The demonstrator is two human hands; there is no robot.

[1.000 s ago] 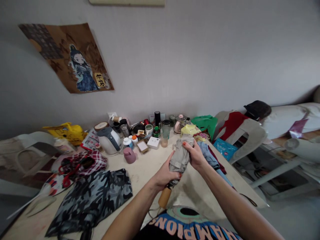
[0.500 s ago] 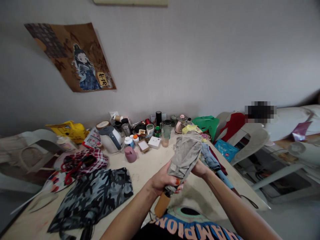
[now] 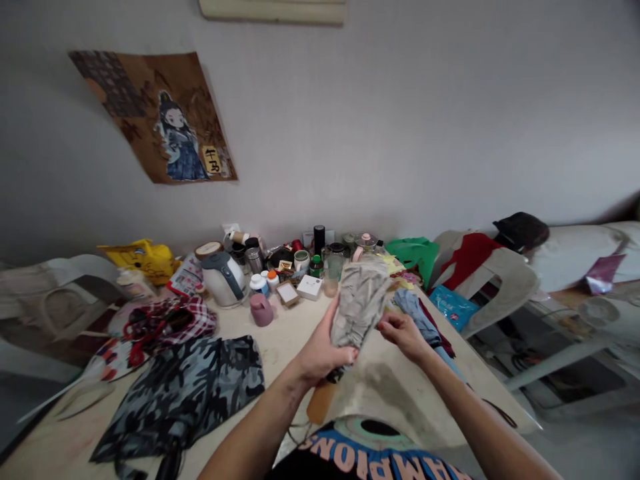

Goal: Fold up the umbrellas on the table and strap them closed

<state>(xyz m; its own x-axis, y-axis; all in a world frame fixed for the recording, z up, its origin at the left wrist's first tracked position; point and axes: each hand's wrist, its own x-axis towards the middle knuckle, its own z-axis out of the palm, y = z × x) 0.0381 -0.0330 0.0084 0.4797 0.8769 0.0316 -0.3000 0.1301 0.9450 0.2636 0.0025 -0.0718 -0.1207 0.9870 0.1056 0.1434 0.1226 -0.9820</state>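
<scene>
A folded beige umbrella (image 3: 358, 300) with a wooden handle (image 3: 319, 403) is held above the table's near edge. My left hand (image 3: 320, 350) is wrapped round its lower part, just above the handle. My right hand (image 3: 401, 331) sits to the right of the canopy, fingers pinched at the fabric's edge. A camouflage umbrella (image 3: 183, 393) lies flat on the table (image 3: 280, 337) to the left.
A white kettle (image 3: 223, 278), pink cup (image 3: 261, 310), bottles and jars crowd the table's far side. A red plaid umbrella (image 3: 167, 320) lies left, blue and maroon umbrellas (image 3: 425, 323) right. Chairs with clothes (image 3: 475, 267) stand at right, a white chair (image 3: 55, 300) at left.
My right hand came off the umbrella's top and dropped to its right side. The umbrella now stands more upright in my left hand.
</scene>
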